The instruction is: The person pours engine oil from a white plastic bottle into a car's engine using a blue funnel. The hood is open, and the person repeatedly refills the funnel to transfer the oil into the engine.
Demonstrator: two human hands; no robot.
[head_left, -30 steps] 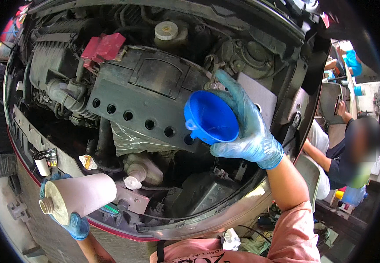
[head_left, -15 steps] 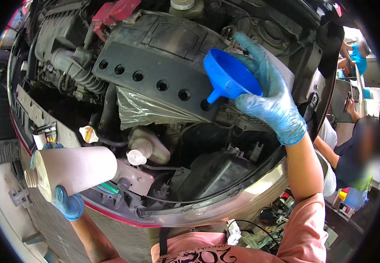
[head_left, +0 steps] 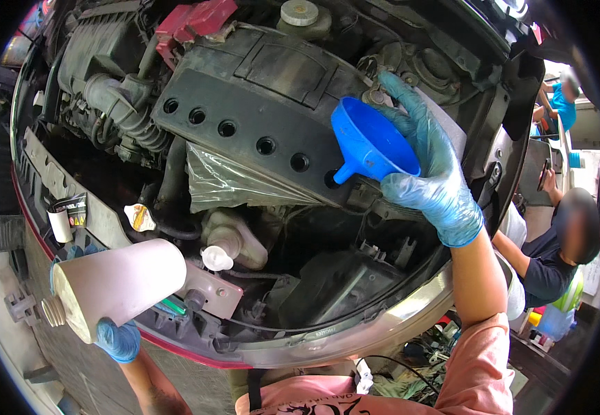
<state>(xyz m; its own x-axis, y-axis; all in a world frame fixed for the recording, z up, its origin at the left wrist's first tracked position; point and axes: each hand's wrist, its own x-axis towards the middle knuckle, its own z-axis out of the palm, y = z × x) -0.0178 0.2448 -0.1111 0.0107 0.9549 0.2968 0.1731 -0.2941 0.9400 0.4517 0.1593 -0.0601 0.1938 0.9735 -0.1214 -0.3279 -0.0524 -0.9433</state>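
In a blue glove, my left hand point(head_left: 118, 339) grips a white plastic bottle point(head_left: 123, 280) lying on its side at the lower left. The bottle's threaded neck points left and bears no cap; its base faces right. My right hand point(head_left: 435, 187), also gloved, holds a blue funnel point(head_left: 373, 142) by its rim. Tilted, the funnel opens toward the upper right, and its spout points down-left over the dark engine cover point(head_left: 244, 90). Below the cover's row of round holes, a clear plastic sheet point(head_left: 234, 183) is spread. The fingertips behind the bottle are partly hidden.
A white-capped reservoir point(head_left: 217, 257) and a radiator cap point(head_left: 139, 218) sit near the front. A small white container point(head_left: 60, 225) stands on the front panel at left. Below runs the front bumper edge point(head_left: 300, 351). Another person point(head_left: 556, 249) is at the far right.
The funnel and my right hand sit slightly lower in the picture, and so does the bottle in my left hand. The engine bay has shifted a little too, as the view moved. Both grips stay the same.
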